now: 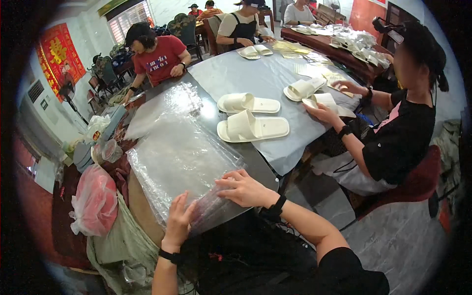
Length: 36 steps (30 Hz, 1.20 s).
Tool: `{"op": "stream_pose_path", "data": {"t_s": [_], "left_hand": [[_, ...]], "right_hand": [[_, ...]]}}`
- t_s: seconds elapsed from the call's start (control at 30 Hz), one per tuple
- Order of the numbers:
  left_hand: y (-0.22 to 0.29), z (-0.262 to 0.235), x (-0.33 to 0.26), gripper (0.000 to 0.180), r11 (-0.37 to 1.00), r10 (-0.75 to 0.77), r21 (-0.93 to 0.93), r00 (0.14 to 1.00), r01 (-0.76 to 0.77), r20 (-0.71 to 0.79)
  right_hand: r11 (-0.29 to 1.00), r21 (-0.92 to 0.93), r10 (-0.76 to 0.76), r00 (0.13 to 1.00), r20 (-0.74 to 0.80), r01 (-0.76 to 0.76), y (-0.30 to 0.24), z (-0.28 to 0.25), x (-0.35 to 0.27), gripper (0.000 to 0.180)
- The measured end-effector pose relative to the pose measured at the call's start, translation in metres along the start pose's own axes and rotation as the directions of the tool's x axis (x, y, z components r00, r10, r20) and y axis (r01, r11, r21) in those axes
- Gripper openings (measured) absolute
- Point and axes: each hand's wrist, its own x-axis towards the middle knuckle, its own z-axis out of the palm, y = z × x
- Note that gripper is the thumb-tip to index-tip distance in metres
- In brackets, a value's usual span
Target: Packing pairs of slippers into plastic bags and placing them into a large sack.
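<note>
A pile of clear plastic bags [179,152] lies on the table in front of me. At its near edge my left hand [178,221] stands open beside the plastic, fingers pointing up and a little apart. My right hand [246,189] grips the near right corner of a bag, its fingers bent over the film and the thumb hidden. Crinkled plastic spans the gap between both hands. Beyond the pile, a pair of cream slippers lies side by side: a nearer slipper [253,127] and a farther slipper [248,103], toes to the left.
At right, a seated co-worker [403,128] handles another slipper [327,102] over the white sheet [216,69]. A person in red [160,59] stands at the table's far left. Yellowish sheets [290,46] lie farther back. A pink bundle in plastic [96,199] sits to my left.
</note>
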Motion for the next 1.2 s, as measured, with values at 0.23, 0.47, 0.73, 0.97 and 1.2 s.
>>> {"op": "stream_pose_path", "data": {"t_s": [0.23, 0.47, 0.73, 0.97, 1.2], "left_hand": [[-0.010, 0.015, -0.012, 0.051, 0.987, -0.163, 0.004, 0.985, 0.163, -0.048], [-0.013, 0.015, -0.006, 0.059, 0.983, -0.129, -0.149, 0.977, 0.105, -0.167], [-0.010, 0.011, -0.015, 0.062, 0.968, -0.169, -0.216, 0.967, 0.127, -0.189], [-0.005, 0.011, -0.012, 0.059, 0.974, -0.155, -0.194, 0.970, 0.118, -0.187], [-0.002, 0.008, -0.016, 0.057, 0.977, -0.180, -0.139, 0.972, 0.160, -0.153]], "right_hand": [[0.922, 0.378, 0.076, 0.997, 0.027, -0.081, 0.007, -0.020, 0.010, 0.025], [0.902, 0.061, 0.431, 0.882, -0.191, -0.428, 0.149, -0.089, 0.009, 0.039], [0.860, -0.066, 0.507, 0.836, 0.211, -0.505, 0.247, -0.080, 0.043, 0.036], [0.687, 0.136, 0.673, 0.696, 0.250, -0.714, 0.278, -0.023, 0.059, 0.028], [0.767, -0.139, 0.641, 0.737, 0.214, -0.626, 0.229, -0.046, 0.072, 0.022]]}}
